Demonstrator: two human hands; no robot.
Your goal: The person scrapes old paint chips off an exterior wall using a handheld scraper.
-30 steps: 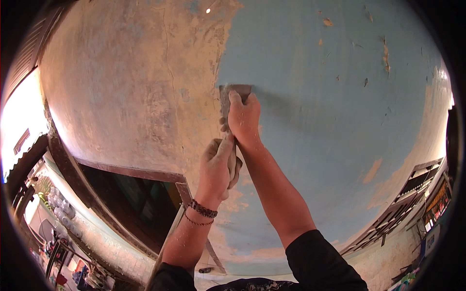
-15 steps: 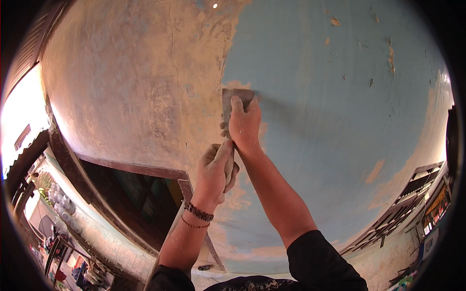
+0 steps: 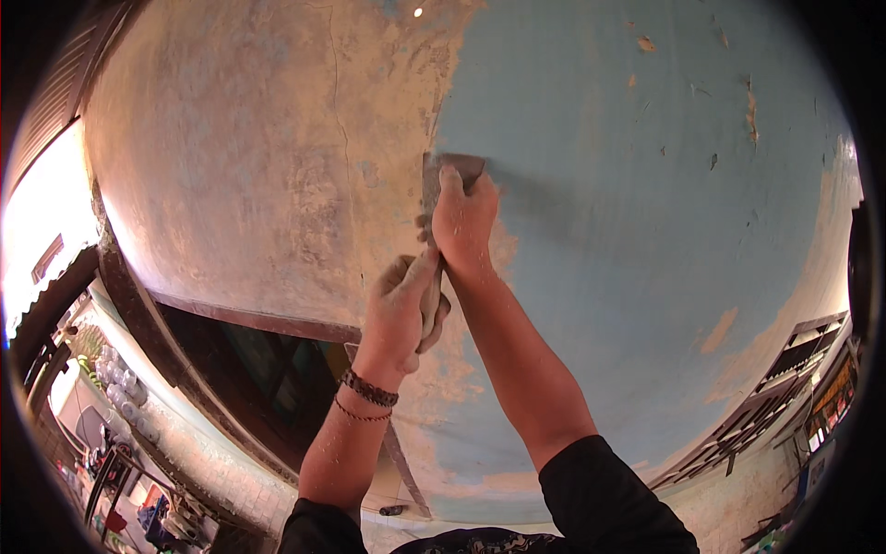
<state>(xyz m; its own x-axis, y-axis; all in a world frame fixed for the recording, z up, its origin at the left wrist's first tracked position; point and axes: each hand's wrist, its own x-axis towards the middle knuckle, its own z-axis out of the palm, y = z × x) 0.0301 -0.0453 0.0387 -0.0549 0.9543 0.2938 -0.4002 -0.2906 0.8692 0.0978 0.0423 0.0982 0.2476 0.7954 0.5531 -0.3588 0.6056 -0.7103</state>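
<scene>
Holding the flat, grey-bladed scraper (image 3: pixel 469 163) upright, your left hand (image 3: pixel 397 309) is gripping its handle, fingers closed; your right hand (image 3: pixel 464 219) is clasping higher, nearer the blade, at the blue wall paint's (image 3: pixel 628 240) left edge.

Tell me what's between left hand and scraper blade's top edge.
Head view: the right hand, gripping the scraper blade, lies between the left hand and that top edge.

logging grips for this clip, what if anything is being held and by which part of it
A flat scraper: the left hand grips its handle, the right hand its broad blade.
</scene>
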